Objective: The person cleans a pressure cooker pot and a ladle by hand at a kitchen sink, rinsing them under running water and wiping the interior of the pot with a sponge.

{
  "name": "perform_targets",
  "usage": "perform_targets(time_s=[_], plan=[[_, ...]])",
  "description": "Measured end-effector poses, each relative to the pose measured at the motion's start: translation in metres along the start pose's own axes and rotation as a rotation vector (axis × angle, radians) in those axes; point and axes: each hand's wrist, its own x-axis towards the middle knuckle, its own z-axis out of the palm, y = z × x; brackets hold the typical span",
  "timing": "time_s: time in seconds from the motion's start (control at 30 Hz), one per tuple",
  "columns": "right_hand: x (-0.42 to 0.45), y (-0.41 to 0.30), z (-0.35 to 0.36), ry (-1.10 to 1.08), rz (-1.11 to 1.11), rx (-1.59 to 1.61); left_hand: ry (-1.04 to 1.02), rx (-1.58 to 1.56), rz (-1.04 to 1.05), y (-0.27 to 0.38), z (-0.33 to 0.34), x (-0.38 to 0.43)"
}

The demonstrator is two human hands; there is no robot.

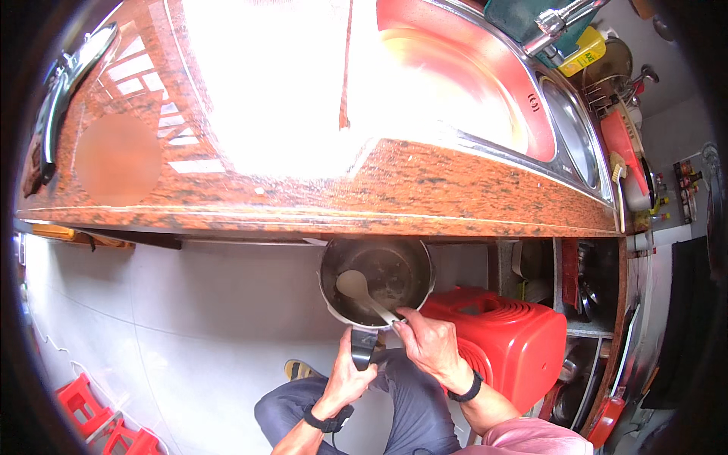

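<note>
My left hand (351, 364) grips the black handle (363, 348) of a deep metal cooking pot (398, 256), which is partly tucked below the counter edge. Inside, the pot looks dark and wet with pale patches, though I cannot tell what they are. Between the thumb and fingers of my right hand (429, 344) is the handle of a pale serving spoon (358, 287). Its rounded bowl rests or hovers inside the pot, left of centre. A black strap circles each wrist.
Above the pot runs a speckled red-brown stone counter (432, 182), with a steel sink (537, 136) and faucet (560, 25). A metal lid with a long handle (54, 114) lies at far left. A red plastic stool (523, 347) stands by my right arm; open shelves (591, 327) lie beyond.
</note>
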Motion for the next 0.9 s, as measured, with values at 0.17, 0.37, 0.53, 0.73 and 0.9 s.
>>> perform_targets(time_s=[0.17, 0.37, 0.53, 0.73, 0.9], plan=[[-0.028, -0.016, -0.025, -0.006, -0.056, 0.074, 0.069, 0.122, -0.077, 0.015, -0.011, -0.071], [-0.047, -0.015, -0.071, 0.075, 0.385, 0.481, 0.108, 0.353, -0.024, 0.060, -0.019, -0.186], [-0.068, -0.034, -0.115, -0.500, 0.692, 1.029, 0.109, 0.446, -0.129, 0.117, -0.011, -0.286], [-0.081, -0.100, -0.191, -0.507, 0.469, 0.661, 0.045, 0.439, -0.032, 0.186, 0.013, -0.365], [-0.081, -0.115, -0.240, -0.199, 0.280, 0.491, 0.066, 0.787, 0.349, 0.226, 0.007, -0.374]])
